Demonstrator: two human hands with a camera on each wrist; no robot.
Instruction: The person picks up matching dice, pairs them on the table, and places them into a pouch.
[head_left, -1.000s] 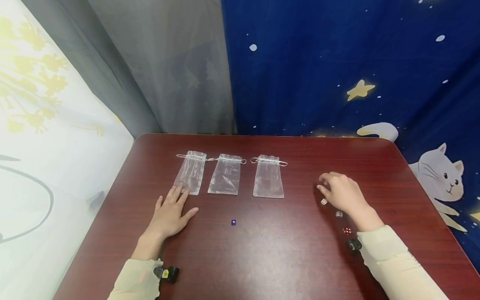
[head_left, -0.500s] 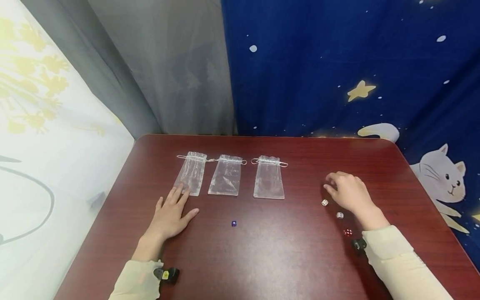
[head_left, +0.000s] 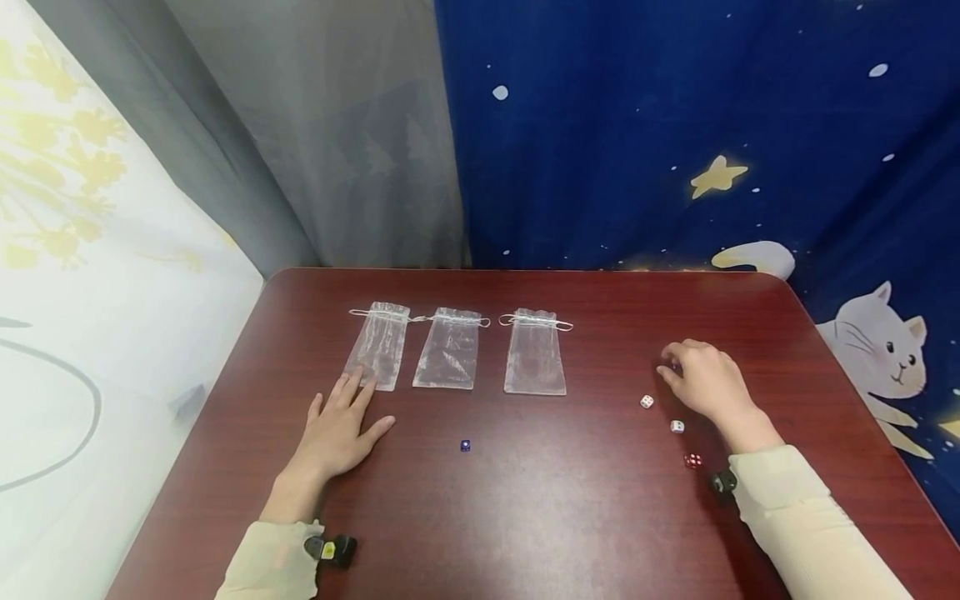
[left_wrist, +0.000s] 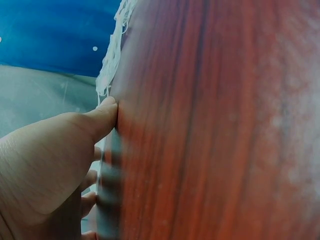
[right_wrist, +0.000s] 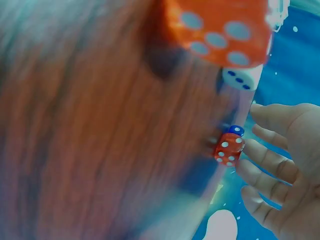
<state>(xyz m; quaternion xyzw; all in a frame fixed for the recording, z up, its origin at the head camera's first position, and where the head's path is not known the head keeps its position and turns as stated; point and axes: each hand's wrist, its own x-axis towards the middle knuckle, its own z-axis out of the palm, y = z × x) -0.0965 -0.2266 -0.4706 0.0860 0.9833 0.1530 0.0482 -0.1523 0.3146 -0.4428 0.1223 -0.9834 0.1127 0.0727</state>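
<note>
My left hand (head_left: 337, 433) lies palm down with spread fingers, its fingertips on the lower edge of the left clear drawstring pouch (head_left: 381, 342). In the left wrist view its thumb (left_wrist: 102, 117) touches the tabletop. My right hand (head_left: 705, 379) hovers at the right with fingers loosely bent and a gap to the thumb. Close to those fingers, the right wrist view has a red die (right_wrist: 230, 150) and a blue die (right_wrist: 236, 130); neither is pinched. Two white dice (head_left: 647, 402) and a red die (head_left: 693, 460) lie beside the right hand and forearm.
A middle pouch (head_left: 447, 350) and a right pouch (head_left: 536, 354) lie flat on the brown table (head_left: 570, 508). Another blue die (head_left: 466, 446) sits near the table's centre. Curtains (head_left: 570, 133) hang behind the far edge.
My right hand has shifted a little to the right, away from the nearer white die. The left hand, the pouches and the visible dice stay where they were.
</note>
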